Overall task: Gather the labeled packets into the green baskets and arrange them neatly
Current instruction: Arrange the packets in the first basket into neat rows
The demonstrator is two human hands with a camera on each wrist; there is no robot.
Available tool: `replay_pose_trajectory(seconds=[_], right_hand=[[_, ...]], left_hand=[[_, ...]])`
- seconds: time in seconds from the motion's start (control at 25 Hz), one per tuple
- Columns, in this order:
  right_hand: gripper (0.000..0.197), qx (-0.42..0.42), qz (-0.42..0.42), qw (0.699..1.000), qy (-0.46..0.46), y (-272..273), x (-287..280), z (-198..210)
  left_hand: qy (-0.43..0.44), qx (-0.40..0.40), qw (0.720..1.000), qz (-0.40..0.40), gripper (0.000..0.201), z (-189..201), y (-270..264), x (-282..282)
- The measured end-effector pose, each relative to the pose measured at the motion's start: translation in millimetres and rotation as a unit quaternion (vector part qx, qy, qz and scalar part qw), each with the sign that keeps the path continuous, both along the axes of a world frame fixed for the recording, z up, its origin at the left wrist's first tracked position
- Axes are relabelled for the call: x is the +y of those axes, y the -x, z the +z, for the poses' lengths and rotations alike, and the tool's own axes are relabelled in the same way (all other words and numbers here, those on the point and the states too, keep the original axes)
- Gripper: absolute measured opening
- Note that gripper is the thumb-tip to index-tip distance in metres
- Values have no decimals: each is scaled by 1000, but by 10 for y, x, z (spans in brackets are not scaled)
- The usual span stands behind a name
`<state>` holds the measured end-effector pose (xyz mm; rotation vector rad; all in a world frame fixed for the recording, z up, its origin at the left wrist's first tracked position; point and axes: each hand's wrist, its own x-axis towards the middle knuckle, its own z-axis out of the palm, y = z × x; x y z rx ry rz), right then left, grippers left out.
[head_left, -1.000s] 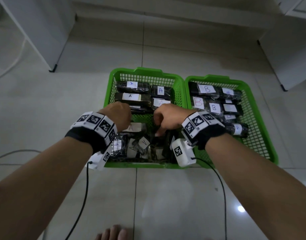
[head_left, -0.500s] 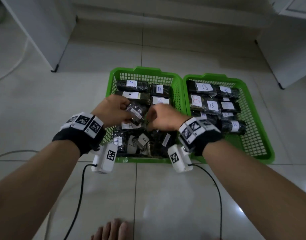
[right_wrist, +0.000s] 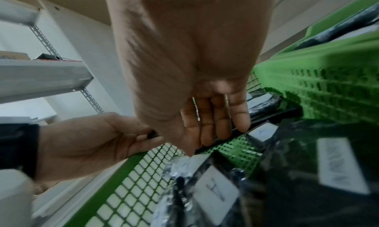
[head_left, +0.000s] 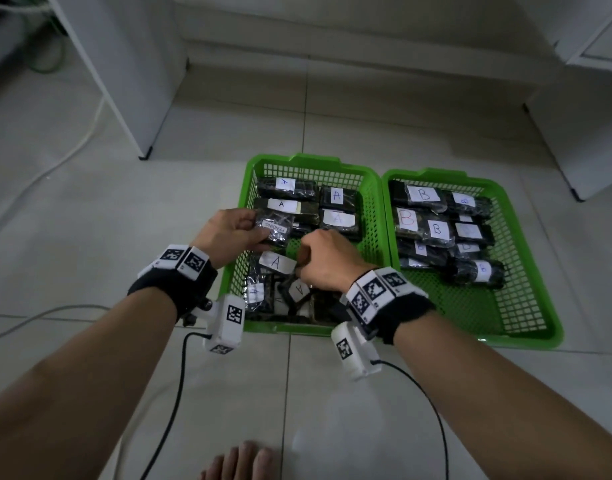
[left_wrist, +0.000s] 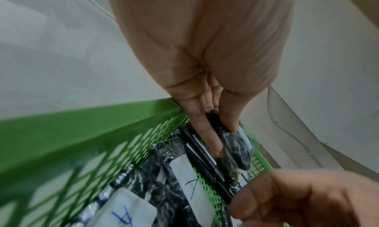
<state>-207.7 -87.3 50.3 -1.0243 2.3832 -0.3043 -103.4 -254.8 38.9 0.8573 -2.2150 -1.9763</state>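
Note:
Two green baskets sit side by side on the tiled floor. The left basket (head_left: 233,285) holds dark packets labelled A, tidy at the far end and jumbled at the near end. The right basket (head_left: 526,336) holds packets labelled B (head_left: 424,195). My left hand (head_left: 244,226) holds a dark packet with a "PENDING" label (head_left: 275,228) above the left basket, pinched between thumb and fingers (left_wrist: 209,136). My right hand (head_left: 318,259) is curled over the basket's middle beside an A packet (head_left: 277,262). Its fingers (right_wrist: 221,126) pinch the edge of a thin dark packet (right_wrist: 264,118).
White cabinets stand on thin legs at the left (head_left: 143,155) and at the right (head_left: 576,197). A cable (head_left: 55,168) runs over the floor on the left. The wrist cameras' leads trail toward me, and a bare foot (head_left: 242,462) shows at the bottom edge.
Both hands were down in the near jumble. My left hand came up with the "PENDING" packet and carried it far-left; my right hand let go of it and dropped back toward the A packet.

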Motion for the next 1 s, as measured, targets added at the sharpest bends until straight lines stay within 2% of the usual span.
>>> replay_pose_trajectory(seconds=[0.08,0.2,0.36,0.48,0.6,0.72,0.84,0.92,1.0], right_hand=[[20,-33,17,999,11,-146,-116,1],[30,-52,51,997,-28,-253,-225,-32],[43,-103,39,994,-12,-273,-150,-126],[34,-133,-9,991,20,-311,-153,-194],[25,-192,-52,979,52,-217,-128,-95],[22,-280,-120,949,85,32,84,56],[15,-349,-199,905,140,343,324,210],[19,-343,-247,889,174,553,426,299],[25,-317,-270,888,196,715,481,339]], left_hand=[[18,2,1000,0,21,-19,0,-5],[51,-3,999,5,19,-51,24,-20],[55,-11,998,19,19,-48,37,-8],[-7,7,998,62,22,-52,49,14],[-84,32,990,106,28,-65,56,-1],[-141,52,981,121,25,-66,63,-9],[-177,43,976,117,23,-86,37,-56],[-184,38,975,116,16,-89,35,-73],[-158,37,981,107,11,-69,40,-43]])
